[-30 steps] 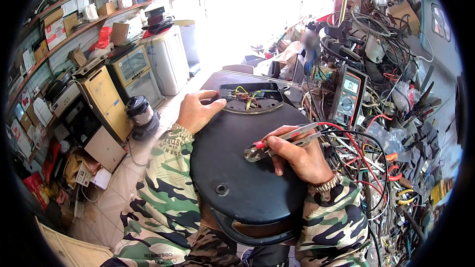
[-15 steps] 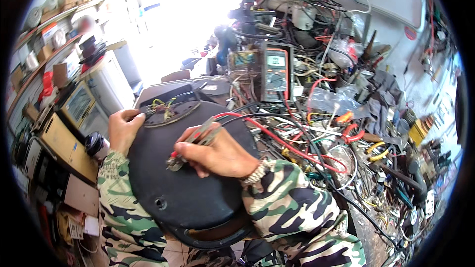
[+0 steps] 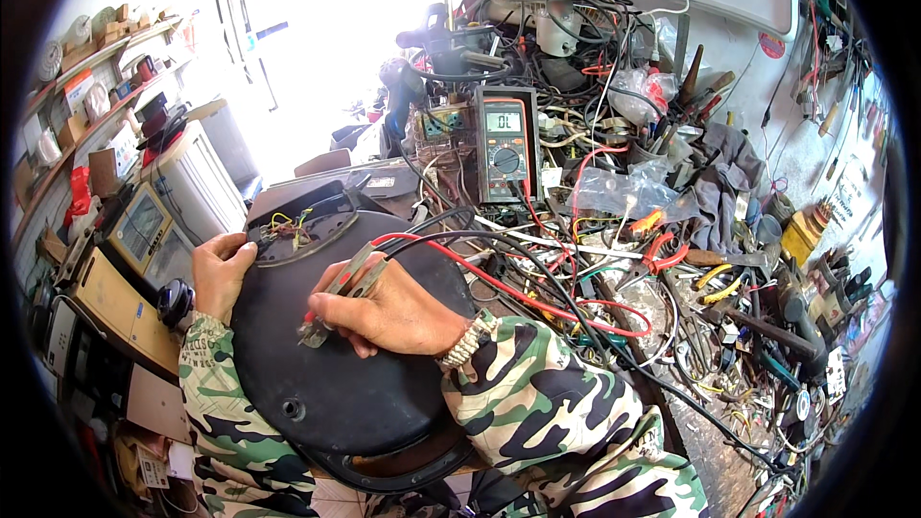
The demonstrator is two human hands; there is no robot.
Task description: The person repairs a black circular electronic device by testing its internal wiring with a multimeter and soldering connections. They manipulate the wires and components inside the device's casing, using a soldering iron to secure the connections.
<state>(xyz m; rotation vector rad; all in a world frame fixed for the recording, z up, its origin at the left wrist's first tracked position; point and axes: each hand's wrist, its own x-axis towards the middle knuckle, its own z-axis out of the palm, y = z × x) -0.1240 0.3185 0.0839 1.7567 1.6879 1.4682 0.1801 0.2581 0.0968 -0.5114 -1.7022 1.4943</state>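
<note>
A round black appliance housing (image 3: 374,403) lies in front of me, with a cut-out at its far side where yellow-green wires (image 3: 290,226) stick up. At the far left rim, my left hand (image 3: 223,273) has thumb and fingers closed on the edge of the housing. My right hand (image 3: 398,312), over the middle, is closed around a pair of metal alligator clips (image 3: 357,274), their jaws pointing down and left above the black surface. A red lead (image 3: 499,285) and a black lead trail from them to the right. Behind stands a multimeter (image 3: 506,155) with a lit display.
Pliers with red handles (image 3: 665,254), yellow-handled pliers (image 3: 718,283), a hammer and loose cables crowd the bench at right. Tangled wires and a clear plastic bag (image 3: 628,194) are heaped behind. A dark-lidded cup (image 3: 176,302) and shelves (image 3: 106,53) are at left.
The whole view has shifted, so the scene sits slightly further left. Both hands keep their holds on the clips and the rim. The meter's display reading looks different.
</note>
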